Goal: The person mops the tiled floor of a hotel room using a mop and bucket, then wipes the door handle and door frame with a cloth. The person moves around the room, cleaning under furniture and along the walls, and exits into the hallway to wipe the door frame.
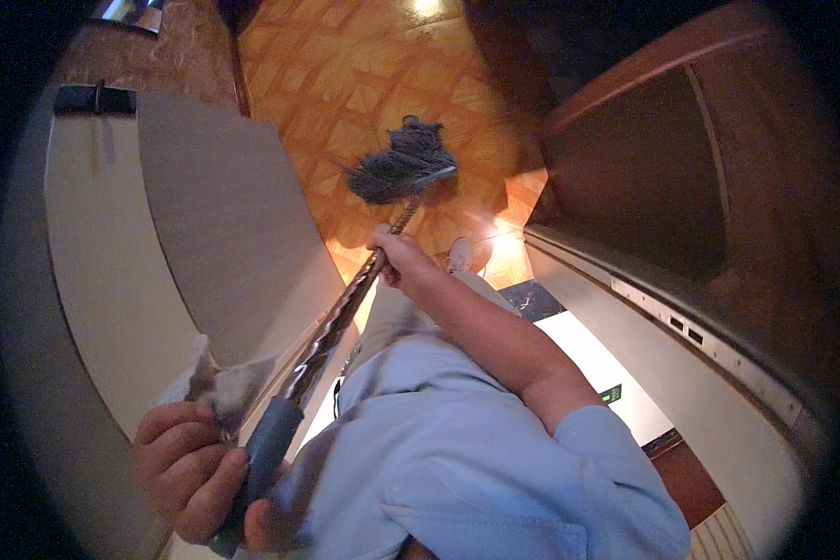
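Observation:
A mop with a grey string head (400, 164) rests on the floor, and its shiny patterned shaft (322, 343) slants up toward me. My left hand (196, 469) is closed around the dark grey grip (269, 437) at the top end. A crumpled whitish piece of cloth or paper (220, 385) sticks out above the fingers of that hand; it seems pinched there. Lower on the shaft, my right hand (397, 257) grips it, with the arm reaching across my body. The mop head lies just beyond my white shoe (460, 255).
The floor (364, 77) has a glossy brown parquet pattern with bright reflections. On the left stands a pale panel or wall (224, 210) close to the shaft. A dark brown wooden door (644, 168) is at the right, beside a long metal plate (672, 318) with slots.

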`<state>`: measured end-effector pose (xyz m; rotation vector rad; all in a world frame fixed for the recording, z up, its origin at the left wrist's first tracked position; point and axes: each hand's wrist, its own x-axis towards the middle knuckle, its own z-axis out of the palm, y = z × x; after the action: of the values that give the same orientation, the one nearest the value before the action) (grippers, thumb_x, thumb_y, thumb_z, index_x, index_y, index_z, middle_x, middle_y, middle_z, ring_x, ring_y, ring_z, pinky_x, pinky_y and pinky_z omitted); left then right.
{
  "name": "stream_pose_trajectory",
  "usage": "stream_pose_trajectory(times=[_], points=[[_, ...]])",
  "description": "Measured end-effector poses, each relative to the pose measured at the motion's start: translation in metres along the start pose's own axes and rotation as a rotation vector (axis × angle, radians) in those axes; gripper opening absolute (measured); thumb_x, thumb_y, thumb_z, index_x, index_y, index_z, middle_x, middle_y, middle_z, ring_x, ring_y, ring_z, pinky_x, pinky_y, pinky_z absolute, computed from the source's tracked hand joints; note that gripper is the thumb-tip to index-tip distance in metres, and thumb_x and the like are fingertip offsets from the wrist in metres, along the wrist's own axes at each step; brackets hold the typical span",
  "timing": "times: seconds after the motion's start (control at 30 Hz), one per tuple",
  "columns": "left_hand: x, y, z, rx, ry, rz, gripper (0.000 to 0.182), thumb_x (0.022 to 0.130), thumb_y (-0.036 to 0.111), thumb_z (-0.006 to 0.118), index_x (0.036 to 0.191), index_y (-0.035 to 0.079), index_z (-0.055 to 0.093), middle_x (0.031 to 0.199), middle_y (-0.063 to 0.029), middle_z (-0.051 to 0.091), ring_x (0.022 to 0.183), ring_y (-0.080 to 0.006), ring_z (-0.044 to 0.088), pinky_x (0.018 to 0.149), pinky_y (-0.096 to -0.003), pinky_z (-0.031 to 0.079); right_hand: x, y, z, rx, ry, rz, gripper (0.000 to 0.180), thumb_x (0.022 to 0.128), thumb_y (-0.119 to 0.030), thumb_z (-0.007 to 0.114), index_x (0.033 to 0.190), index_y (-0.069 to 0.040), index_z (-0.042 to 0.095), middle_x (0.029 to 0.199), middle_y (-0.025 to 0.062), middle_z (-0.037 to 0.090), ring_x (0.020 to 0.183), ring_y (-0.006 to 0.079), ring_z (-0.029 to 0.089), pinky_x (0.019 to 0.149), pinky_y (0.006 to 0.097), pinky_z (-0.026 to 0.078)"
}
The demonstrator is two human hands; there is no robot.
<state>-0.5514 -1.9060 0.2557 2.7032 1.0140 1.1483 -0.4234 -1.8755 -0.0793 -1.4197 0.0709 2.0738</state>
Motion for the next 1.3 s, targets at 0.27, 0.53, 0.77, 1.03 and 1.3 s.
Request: stream_pose_trajectory(times=[0.27,0.53,0.77,1.03,1.3], points=[[-0.013,0.007,0.016,-0.359,-0.188,0.132,0.031,0.078,0.030,0.058,0.081,0.000,0.064,0.054,-0.0074,0.053,0.052,-0.0225,0.056,0.058,-0.0372,0.052,-0.031,0.023,-0.103,0.184,0.154,-0.128,0.020,0.082,-0.025,0.063,0.066,-0.016,0.054,0.053,-0.0028,0.048,0.040,0.0096,0.039,0.038,0.0255,0.028],[-0.091,0.010,0.005,-0.513,-0.367,0.152,0.022,0.063,0.015,0.062,0.080,0.001,0.062,0.055,-0.0040,0.049,0.050,-0.0238,0.054,0.060,-0.0374,0.053,-0.025,0.098,-0.132,0.087,0.243,-0.173,0.027,0.087,-0.030,0.052,0.064,-0.015,0.056,0.052,-0.0032,0.050,0.034,0.0071,0.034,0.032,0.0219,0.025],[-0.156,0.016,-0.066,-0.493,-0.315,0.231,0.008,0.068,0.008,0.059,0.072,0.000,0.058,0.055,-0.0027,0.047,0.049,-0.0191,0.051,0.060,-0.0346,0.054,-0.012,0.161,-0.065,-0.023,0.202,-0.073,0.028,0.087,-0.033,0.053,0.067,-0.015,0.049,0.049,0.0023,0.044,0.034,0.0161,0.036,0.034,0.0304,0.027],[-0.190,0.040,-0.125,-0.299,-0.231,0.220,0.015,0.074,0.011,0.059,0.061,0.005,0.056,0.048,-0.0007,0.049,0.044,-0.0154,0.052,0.058,-0.0341,0.057,-0.006,0.228,0.023,-0.044,-0.044,-0.044,0.023,0.085,-0.031,0.055,0.071,-0.015,0.048,0.057,0.0011,0.047,0.046,0.0175,0.048,0.040,0.0346,0.040],[-0.212,0.088,-0.181,-0.156,-0.395,-0.005,0.021,0.070,0.021,0.060,0.079,0.003,0.058,0.058,-0.0044,0.051,0.053,-0.0196,0.051,0.060,-0.0405,0.048,-0.041,0.302,0.075,-0.181,-0.275,0.218,0.022,0.082,-0.032,0.057,0.069,-0.018,0.047,0.053,-0.0009,0.045,0.039,0.0127,0.043,0.035,0.0270,0.031]])
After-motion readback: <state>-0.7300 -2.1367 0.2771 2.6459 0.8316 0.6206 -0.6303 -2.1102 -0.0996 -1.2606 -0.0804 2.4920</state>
